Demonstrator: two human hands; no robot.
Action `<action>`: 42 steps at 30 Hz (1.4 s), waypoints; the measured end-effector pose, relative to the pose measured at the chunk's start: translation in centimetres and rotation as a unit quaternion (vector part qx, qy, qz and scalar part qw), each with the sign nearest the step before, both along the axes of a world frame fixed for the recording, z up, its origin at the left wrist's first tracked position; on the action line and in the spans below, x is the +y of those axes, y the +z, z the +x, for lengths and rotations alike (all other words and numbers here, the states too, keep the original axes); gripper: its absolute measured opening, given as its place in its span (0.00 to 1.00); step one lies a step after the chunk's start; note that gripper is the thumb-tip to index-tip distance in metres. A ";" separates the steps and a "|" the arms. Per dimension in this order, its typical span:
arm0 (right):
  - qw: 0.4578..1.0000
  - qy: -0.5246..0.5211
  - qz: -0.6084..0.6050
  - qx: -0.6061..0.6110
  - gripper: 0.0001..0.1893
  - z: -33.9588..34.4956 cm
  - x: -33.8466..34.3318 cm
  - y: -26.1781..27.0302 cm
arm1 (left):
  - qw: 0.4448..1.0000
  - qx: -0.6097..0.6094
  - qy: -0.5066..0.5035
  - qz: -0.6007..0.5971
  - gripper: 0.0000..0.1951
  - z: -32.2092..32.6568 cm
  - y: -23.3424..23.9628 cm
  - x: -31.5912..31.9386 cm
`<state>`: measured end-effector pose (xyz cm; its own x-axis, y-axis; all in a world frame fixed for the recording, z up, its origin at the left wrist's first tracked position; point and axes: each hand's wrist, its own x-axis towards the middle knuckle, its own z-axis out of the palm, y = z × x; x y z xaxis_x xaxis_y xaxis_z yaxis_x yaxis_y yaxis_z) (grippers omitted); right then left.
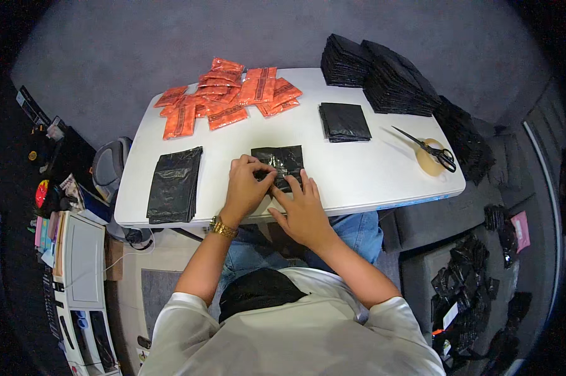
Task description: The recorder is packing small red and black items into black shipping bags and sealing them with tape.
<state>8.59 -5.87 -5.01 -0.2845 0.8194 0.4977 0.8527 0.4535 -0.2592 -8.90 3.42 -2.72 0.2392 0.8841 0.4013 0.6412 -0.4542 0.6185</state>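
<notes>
A folded black plastic bag [283, 157] lies flat near the front edge of the white table [226, 141], before me. My left hand [248, 183] is over its left side, thumb and index finger brought together at the bag; whether they pinch the plastic is hard to see. My right hand [304, 209] rests with spread fingers on the bag's lower right part. Part of the bag's near edge is hidden under my hands. To the left lies a stack of flat black plastic bags [174, 185]. A smaller black stack [345, 122] sits beyond my right hand.
Orange packets in clear wrap [259, 87] are heaped at the back left. Tall stacks of folded black bags [395, 77] stand at the back right. Black-handled scissors [433, 150] lie across a roll of tape [428, 164]. More black plastic [463, 277] covers the grey sofa at right.
</notes>
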 end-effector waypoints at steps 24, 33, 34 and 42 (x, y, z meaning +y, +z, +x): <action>1.000 0.017 -0.016 0.018 0.26 0.2 0.1 -0.2 | 0.976 0.185 -0.006 0.114 0.21 -1.0 -0.2 -4.0; 1.000 0.012 -0.024 0.016 0.27 0.3 0.1 -0.4 | 0.974 0.197 -0.034 0.104 0.23 0.3 -0.6 -2.2; 0.999 0.018 -0.023 0.022 0.27 0.3 0.1 -0.3 | 0.976 0.193 -0.010 0.100 0.23 0.1 -0.7 -2.1; 0.971 0.047 -0.121 0.202 0.34 4.1 2.2 2.5 | 0.994 -0.053 -0.053 -0.074 0.37 -1.2 1.2 0.4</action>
<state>12.69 -3.65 -2.50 -0.1850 0.9062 0.3803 0.6168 0.4083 -0.6729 -10.11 3.81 -1.57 0.2973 0.9072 0.2976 0.5218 -0.4155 0.7451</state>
